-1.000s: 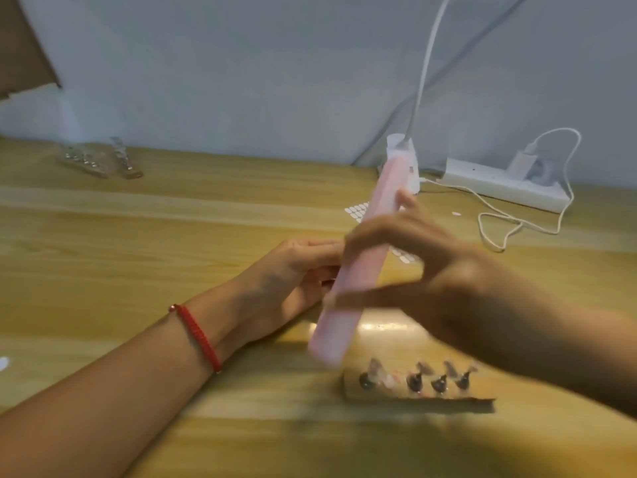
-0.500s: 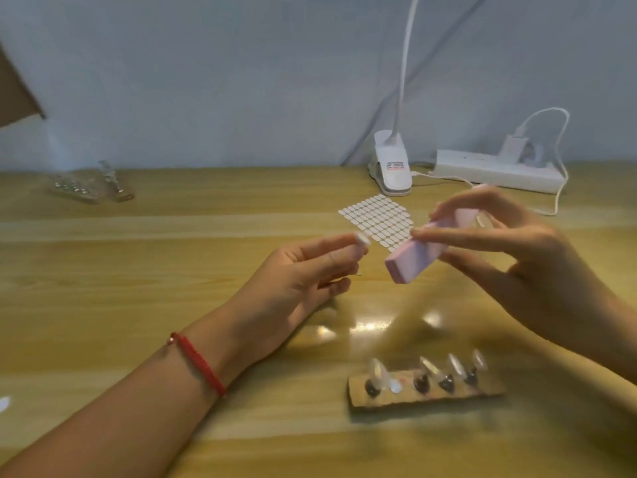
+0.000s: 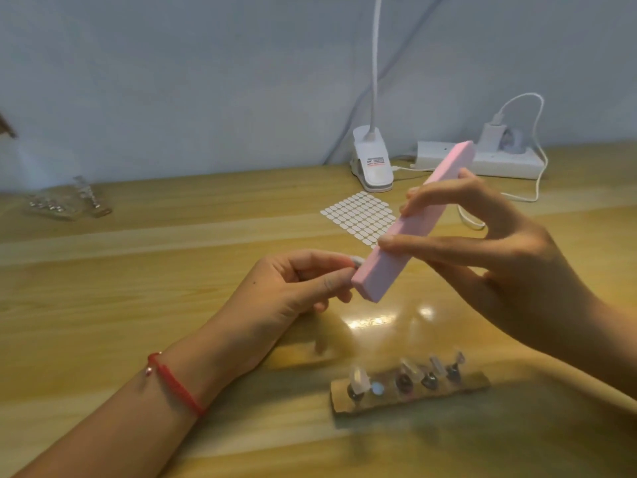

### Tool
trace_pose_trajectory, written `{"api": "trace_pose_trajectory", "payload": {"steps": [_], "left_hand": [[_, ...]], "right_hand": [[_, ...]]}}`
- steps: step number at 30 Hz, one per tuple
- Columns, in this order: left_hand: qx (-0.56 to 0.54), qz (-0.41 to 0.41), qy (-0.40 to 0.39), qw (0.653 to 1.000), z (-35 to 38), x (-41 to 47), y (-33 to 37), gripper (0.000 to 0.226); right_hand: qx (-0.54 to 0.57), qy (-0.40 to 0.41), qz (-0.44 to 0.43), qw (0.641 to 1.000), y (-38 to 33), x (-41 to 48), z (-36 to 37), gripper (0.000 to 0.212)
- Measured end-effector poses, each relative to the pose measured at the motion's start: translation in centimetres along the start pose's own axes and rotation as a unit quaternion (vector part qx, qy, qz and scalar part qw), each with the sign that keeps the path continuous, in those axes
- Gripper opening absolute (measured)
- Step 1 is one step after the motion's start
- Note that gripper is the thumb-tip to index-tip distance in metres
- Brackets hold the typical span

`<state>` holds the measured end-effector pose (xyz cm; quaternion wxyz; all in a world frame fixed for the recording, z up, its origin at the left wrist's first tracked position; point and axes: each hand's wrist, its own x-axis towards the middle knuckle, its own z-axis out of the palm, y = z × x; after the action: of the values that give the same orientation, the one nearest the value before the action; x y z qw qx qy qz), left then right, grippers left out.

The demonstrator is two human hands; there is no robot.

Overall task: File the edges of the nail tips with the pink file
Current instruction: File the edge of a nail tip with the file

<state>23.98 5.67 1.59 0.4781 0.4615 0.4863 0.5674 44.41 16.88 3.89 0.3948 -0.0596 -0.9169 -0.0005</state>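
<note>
I see the right hand [image 3: 499, 257] pinch the file [image 3: 413, 225] between thumb and fingers, up above the table [image 3: 172, 270]. The file tilts, low end to the left. The left hand [image 3: 289, 288] pinches a nail tip [image 3: 356, 261] that touches that low end. More tips [image 3: 358, 379] stand on a stand [image 3: 475, 382] close by.

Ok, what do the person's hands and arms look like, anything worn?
Bare hands, no sleeves or gloves in view. The left hand has a thin red cord bracelet with a small bead at its wrist. The right hand wears nothing visible.
</note>
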Motion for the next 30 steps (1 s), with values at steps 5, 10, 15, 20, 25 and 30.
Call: {"api": "trace_pose_trajectory", "payload": {"steps": [5, 10, 15, 20, 25, 30], "left_hand": [[-0.007, -0.014, -0.016, 1.000, -0.1, 0.1, 0.1, 0.029], [0.007, -0.023, -0.026, 0.999, -0.2, 0.0, 0.3, 0.030], [0.053, -0.043, -0.063, 0.996, -0.4, -0.1, 0.6, 0.034], [0.051, -0.044, -0.068, 0.995, -0.2, -0.2, 0.7, 0.025], [0.020, -0.059, -0.056, 0.997, 0.1, -0.2, 1.0, 0.022], [0.017, -0.066, -0.046, 0.997, 0.1, -0.4, 1.2, 0.024]], "right_hand": [[-0.029, -0.005, -0.006, 1.000, 0.4, -0.1, -0.2, 0.040], [-0.031, -0.020, -0.011, 0.999, 1.0, -0.1, -0.3, 0.039], [-0.041, -0.031, -0.019, 0.998, 1.0, 0.0, -0.3, 0.042], [-0.059, -0.034, -0.020, 0.997, 1.0, 0.1, -0.5, 0.042], [-0.041, -0.047, -0.015, 0.998, 0.7, 0.4, -0.6, 0.035], [-0.042, -0.059, -0.049, 0.996, -0.6, 0.2, 0.2, 0.044]]}}
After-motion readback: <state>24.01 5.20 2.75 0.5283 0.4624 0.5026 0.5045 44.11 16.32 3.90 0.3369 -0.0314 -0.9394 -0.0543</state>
